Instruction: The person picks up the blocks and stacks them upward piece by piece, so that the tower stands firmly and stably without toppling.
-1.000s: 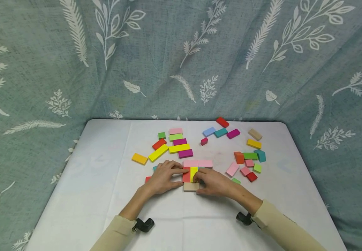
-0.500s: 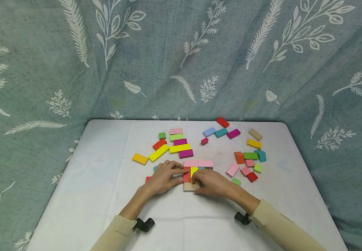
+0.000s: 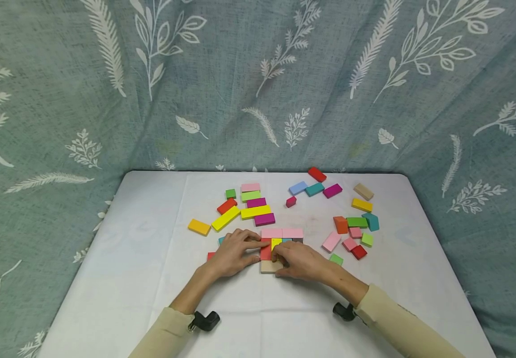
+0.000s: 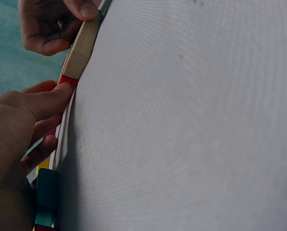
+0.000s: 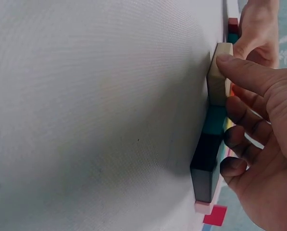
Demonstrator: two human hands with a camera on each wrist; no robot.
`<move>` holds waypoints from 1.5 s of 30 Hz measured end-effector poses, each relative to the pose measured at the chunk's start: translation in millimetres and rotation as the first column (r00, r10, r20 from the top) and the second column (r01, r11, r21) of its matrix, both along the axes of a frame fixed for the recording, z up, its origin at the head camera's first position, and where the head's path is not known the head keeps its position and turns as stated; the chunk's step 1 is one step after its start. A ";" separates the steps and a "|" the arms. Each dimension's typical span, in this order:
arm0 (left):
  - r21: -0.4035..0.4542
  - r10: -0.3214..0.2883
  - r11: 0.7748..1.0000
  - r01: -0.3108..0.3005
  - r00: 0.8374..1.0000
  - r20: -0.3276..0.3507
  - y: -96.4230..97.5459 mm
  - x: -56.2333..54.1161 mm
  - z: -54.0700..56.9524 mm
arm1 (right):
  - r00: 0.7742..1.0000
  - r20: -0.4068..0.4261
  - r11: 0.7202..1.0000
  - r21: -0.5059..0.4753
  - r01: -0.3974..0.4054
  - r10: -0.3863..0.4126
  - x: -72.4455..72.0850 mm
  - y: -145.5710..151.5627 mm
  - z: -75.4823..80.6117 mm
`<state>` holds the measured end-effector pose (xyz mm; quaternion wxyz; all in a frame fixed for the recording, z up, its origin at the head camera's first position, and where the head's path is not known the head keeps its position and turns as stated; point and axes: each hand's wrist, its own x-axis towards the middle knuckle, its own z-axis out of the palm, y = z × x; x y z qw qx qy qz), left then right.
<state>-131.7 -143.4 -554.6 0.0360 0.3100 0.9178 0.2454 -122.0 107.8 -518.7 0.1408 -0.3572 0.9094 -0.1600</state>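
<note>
In the head view, a flat group of blocks lies between the hands. Two pink blocks (image 3: 271, 232) form its back row; red (image 3: 265, 252), yellow (image 3: 276, 241), teal and dark grey blocks stand side by side before them. A tan block (image 3: 269, 267) lies across the front at the left. My right hand (image 3: 304, 261) pinches this tan block (image 5: 219, 79), thumb on its front face, index finger behind it. My left hand (image 3: 234, 253) touches the group's left side, a finger over the red block and the thumb against its front end (image 4: 68, 81). The right hand hides part of the row.
Loose coloured blocks lie around on the white-covered table (image 3: 106, 278). Several, including yellow bars (image 3: 225, 219), are behind the left hand; others, such as a pink block (image 3: 331, 241), lie right of the group. A patterned curtain (image 3: 222, 99) hangs behind and beside the table.
My right hand has slid slightly left along the front of the group, with its thumb and finger at the tan block. The left hand stays in place.
</note>
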 end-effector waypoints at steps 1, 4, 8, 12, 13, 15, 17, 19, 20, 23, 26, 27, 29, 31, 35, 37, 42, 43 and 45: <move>0.003 0.000 1.000 0.000 1.000 -0.002 -0.1 0.2 -0.1 | 1.000 0.004 1.000 -0.005 0.000 0.000 0.0 0.0 0.4; 0.023 0.004 1.000 -0.004 1.000 0.001 -0.1 0.5 -0.4 | 0.999 0.046 1.000 -0.021 0.013 -0.012 -0.8 1.9 1.2; 0.028 0.014 0.999 -0.015 1.000 0.027 0.2 0.5 0.0 | 0.988 0.144 0.997 -0.052 0.062 -0.054 -5.2 9.7 3.6; 0.008 0.020 1.000 -0.020 0.999 0.046 1.0 0.6 0.9 | 0.970 0.223 0.989 -0.086 0.122 -0.100 -13.5 25.9 11.4; 0.004 0.019 1.000 -0.019 0.999 0.047 1.3 0.8 1.3 | 0.965 0.236 0.986 -0.093 0.140 -0.115 -15.7 31.3 13.6; 0.001 0.022 1.000 -0.022 0.999 0.048 1.7 1.3 1.7 | 0.952 0.260 0.976 -0.099 0.193 -0.162 -19.9 43.6 18.6; 0.000 0.024 1.000 -0.024 0.998 0.050 1.9 1.5 1.5 | 0.945 0.261 0.968 -0.101 0.229 -0.196 -24.9 58.6 24.0; 0.002 0.025 1.000 -0.026 0.998 0.051 1.9 1.7 1.1 | 0.940 0.255 0.961 -0.095 0.258 -0.227 -29.9 74.7 28.5; 0.003 0.026 1.000 -0.027 0.998 0.051 1.9 1.8 1.0 | 0.940 0.253 0.960 -0.099 0.262 -0.231 -32.8 83.3 30.6; 0.011 0.027 1.000 -0.027 0.999 0.048 1.7 2.2 0.9 | 0.937 0.244 0.958 -0.078 0.276 -0.250 -41.2 108.2 33.7; 0.011 0.032 0.999 -0.033 0.998 0.051 1.6 2.8 1.5 | 0.933 0.234 0.955 -0.046 0.292 -0.274 -48.0 127.8 32.8; 0.008 0.033 0.999 -0.034 0.998 0.054 1.6 2.7 1.8 | 0.930 0.228 0.953 -0.025 0.301 -0.287 -49.5 132.6 31.9; 0.009 0.034 0.999 -0.034 0.998 0.058 1.7 2.8 2.6 | 0.934 0.212 0.956 0.001 0.294 -0.287 -51.7 140.2 29.8; 0.006 0.032 0.999 -0.033 0.998 0.059 1.8 2.9 3.4 | 0.935 0.210 0.958 0.025 0.287 -0.285 -52.2 144.8 27.6; 0.008 0.029 1.000 -0.029 0.998 0.054 1.6 3.2 4.2 | 0.947 0.184 0.965 0.065 0.254 -0.262 -51.7 148.0 21.4; 0.012 0.025 1.000 -0.026 0.999 0.047 1.4 3.2 3.8 | 0.956 0.158 0.968 0.077 0.239 -0.248 -51.3 147.9 18.5; 0.012 0.020 1.000 -0.021 0.999 0.040 0.4 3.6 3.3 | 0.962 0.124 0.968 0.090 0.235 -0.245 -51.0 146.4 15.2; 0.007 0.022 1.000 -0.022 0.999 0.041 0.6 3.5 3.2 | 0.962 0.121 0.967 0.092 0.236 -0.246 -51.1 146.5 15.1; 0.001 0.022 1.000 -0.022 0.999 0.045 1.0 3.0 3.4 | 0.963 0.113 0.968 0.092 0.233 -0.243 -51.4 146.7 14.9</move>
